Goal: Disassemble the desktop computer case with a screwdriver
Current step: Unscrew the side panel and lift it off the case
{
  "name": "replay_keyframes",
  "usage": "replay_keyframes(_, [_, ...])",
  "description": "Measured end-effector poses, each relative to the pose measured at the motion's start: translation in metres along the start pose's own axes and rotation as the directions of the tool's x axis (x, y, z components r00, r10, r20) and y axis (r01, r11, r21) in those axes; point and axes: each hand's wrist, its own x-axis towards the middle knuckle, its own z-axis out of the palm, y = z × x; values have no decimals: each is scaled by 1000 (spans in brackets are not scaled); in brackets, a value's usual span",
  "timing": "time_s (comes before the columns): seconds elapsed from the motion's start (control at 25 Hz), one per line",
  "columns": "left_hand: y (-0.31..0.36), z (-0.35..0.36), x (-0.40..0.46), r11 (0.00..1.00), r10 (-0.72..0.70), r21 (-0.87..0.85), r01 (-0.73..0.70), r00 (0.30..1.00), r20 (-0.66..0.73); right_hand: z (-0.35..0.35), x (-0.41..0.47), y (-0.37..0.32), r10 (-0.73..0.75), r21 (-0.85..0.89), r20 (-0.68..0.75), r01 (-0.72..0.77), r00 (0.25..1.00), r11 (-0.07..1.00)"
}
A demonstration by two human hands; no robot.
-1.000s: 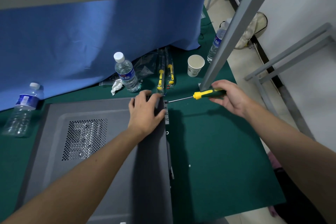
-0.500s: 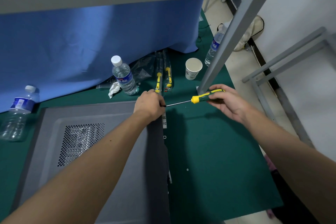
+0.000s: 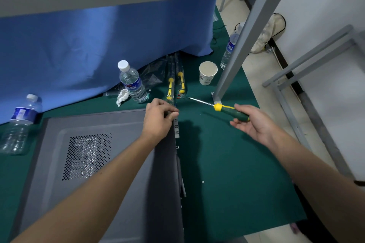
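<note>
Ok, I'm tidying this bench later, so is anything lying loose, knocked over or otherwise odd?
Yes. A water bottle lies tipped against the blue cloth, left of the computer case. A crumpled tissue sits by the upright bottle. A small loose part, perhaps a screw, lies alone on the green mat.

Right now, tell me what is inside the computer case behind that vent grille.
Through the perforated grille in the case's side panel, only blurred silvery glints show. What they belong to cannot be told. Everything else inside is covered by the solid panel, which still lies on the computer case.
</note>
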Motion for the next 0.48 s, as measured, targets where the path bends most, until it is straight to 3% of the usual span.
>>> replay_keyframes(0.08, [2,4,-17,969,-62,-241,60,998,-2,4,-20,12,137,-32,195,-133,971,991])
replay_keyframes(0.2, [10,12,-42,756,-218,-598,266,964,153,23,-51,26,242,-175,445,-182,862,968])
replay_keyframes(0.32, [11,15,-66,655,-249,-653,380,925,288,51,-71,42,133,-323,408,6,903,946])
replay_keyframes(0.48, [9,9,-84,723,-209,-565,397,906,368,66,-80,64,-158,-446,298,284,941,849])
